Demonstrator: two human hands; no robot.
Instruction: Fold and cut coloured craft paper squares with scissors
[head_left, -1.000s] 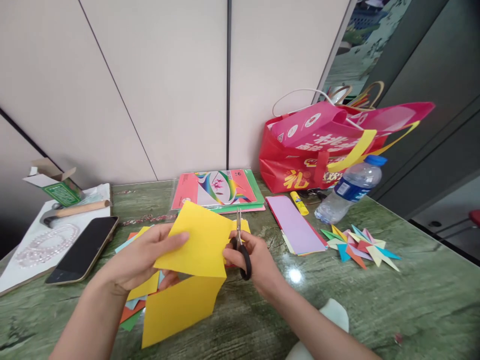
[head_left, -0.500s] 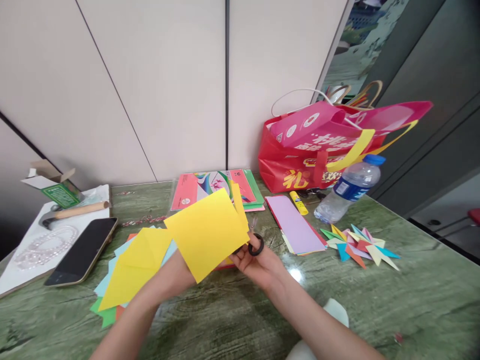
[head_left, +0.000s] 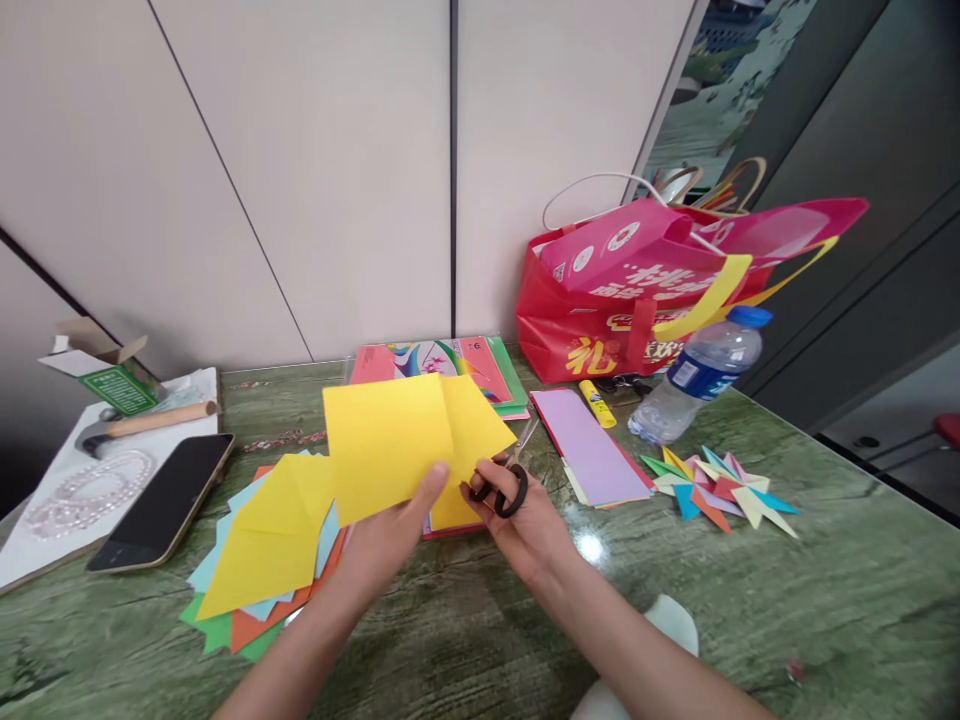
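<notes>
Left hand (head_left: 401, 520): gripping, the thumb pressed on the near face of the paper at its lower edge, the other fingers hidden.
Yellow paper (head_left: 386, 440): raised above the tabletop (head_left: 825, 600) in the left hand, spreading beyond the thumb to both sides; its right-hand corner comes close to the scissor blades.
Right hand (head_left: 532, 530): closed about the handles of the scissors, just right of the paper; whether its fingertips also touch the sheet cannot be told.
Scissors (head_left: 523, 490): black-handled, the blades pointing away from the right hand and slightly outward.
Lower stack (head_left: 454, 508): yellow on top with a red edge, between the hands and partly covered by the raised paper.
Fanned pile (head_left: 270, 545): yellow, light blue, orange and green pieces, left of the left hand.
Paper packet (head_left: 480, 355): flat beyond both hands, partly covered by the raised paper.
Lilac-topped stack (head_left: 592, 450): right of the right hand, the glue stick (head_left: 598, 404) near its far end.
Pointed paper pieces (head_left: 724, 490): a multicoloured cluster, farther right of the right hand.
Bottle (head_left: 694, 380): blue-capped, tilted, beyond that cluster, before the red bag (head_left: 585, 340).
Phone (head_left: 165, 505): well left of the left hand, near the hammer (head_left: 157, 420).
</notes>
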